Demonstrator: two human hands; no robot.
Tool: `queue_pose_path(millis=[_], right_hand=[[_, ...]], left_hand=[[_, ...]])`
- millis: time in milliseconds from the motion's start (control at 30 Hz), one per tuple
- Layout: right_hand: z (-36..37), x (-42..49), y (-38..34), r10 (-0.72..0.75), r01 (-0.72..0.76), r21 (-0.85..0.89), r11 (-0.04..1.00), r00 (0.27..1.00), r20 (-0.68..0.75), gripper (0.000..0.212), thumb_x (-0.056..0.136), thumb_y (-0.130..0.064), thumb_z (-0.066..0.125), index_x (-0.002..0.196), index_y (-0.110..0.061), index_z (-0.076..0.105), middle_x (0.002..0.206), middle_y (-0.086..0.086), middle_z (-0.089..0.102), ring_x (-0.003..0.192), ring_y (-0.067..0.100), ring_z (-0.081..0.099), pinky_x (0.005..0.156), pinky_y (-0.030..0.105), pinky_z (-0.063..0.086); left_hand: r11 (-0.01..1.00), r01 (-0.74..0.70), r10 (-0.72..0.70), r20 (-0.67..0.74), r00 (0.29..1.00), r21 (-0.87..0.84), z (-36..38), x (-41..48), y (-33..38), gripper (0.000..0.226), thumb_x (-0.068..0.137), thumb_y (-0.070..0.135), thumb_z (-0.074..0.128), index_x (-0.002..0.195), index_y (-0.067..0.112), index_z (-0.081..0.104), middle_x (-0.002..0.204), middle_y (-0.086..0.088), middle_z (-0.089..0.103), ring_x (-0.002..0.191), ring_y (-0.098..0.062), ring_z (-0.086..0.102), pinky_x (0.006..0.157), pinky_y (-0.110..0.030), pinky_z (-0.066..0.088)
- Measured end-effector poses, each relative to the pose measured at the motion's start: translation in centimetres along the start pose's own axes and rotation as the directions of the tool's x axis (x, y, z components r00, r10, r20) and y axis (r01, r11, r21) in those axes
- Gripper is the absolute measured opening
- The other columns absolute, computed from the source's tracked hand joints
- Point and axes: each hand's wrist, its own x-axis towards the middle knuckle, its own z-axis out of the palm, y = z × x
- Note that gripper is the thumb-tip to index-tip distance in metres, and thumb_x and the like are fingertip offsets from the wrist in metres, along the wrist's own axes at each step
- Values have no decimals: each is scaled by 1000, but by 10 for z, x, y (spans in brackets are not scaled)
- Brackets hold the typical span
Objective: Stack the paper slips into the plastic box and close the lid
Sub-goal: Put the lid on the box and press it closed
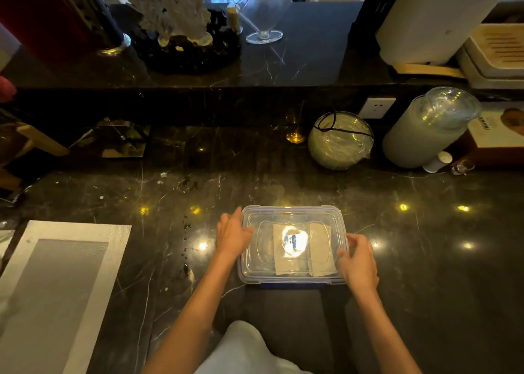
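A clear plastic box (292, 280) with blue clips sits at the near edge of the dark marble counter. Its transparent lid (263, 217) lies on top. Through the lid I see paper slips (320, 249) stacked inside, partly washed out by a light's glare. My left hand (232, 236) rests flat against the box's left side, fingers on the lid's edge. My right hand (358, 260) curls around the right side, fingers on the lid's rim and clip.
A grey and white placemat (56, 288) lies at the left. Behind the box stand a wrapped round bowl (340, 141), a tall wrapped jar (425, 130) and a small gold glass (295, 135). A raised ledge (198, 76) carries ornaments and a glass stand.
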Motion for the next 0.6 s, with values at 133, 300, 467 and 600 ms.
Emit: queue_pose_path(millis=[133, 300, 467, 600], right_hand=[[1, -8, 6, -51, 54, 72, 996, 998, -34, 54, 93, -28, 60, 143, -24, 42, 144, 8, 50, 131, 31, 49, 105, 53, 44], [18, -61, 22, 261, -389, 532, 752, 917, 301, 103, 81, -36, 77, 154, -37, 5, 158, 10, 31, 140, 35, 40, 106, 51, 42], [40, -74, 23, 281, -503, 594, 628, 858, 429, 93, 83, -34, 75, 154, -32, 15, 115, 7, 65, 119, 39, 59, 102, 56, 48], [31, -37, 1, 296, -442, 648, 621, 897, 328, 88, 87, -35, 71, 155, -20, 18, 133, 8, 58, 123, 32, 57, 105, 52, 44]], left_hand=[[956, -249, 229, 131, 964, 158, -11, 22, 23, 94, 85, 10, 65, 158, 33, 11, 163, -2, 17, 151, -26, 13, 122, -48, 12], [879, -405, 304, 357, 883, 252, -3, 46, 53, 63, 98, 42, 53, 155, 25, 31, 158, -6, 35, 147, -27, 28, 120, -47, 24], [882, -304, 170, 360, 917, 359, -4, 51, 42, 68, 96, 50, 53, 156, 30, 27, 161, -6, 33, 147, -30, 32, 118, -52, 31], [993, -63, 26, 332, 943, 101, -9, 20, 5, 77, 92, 46, 64, 154, 17, 31, 154, -14, 42, 132, -28, 49, 107, -40, 44]])
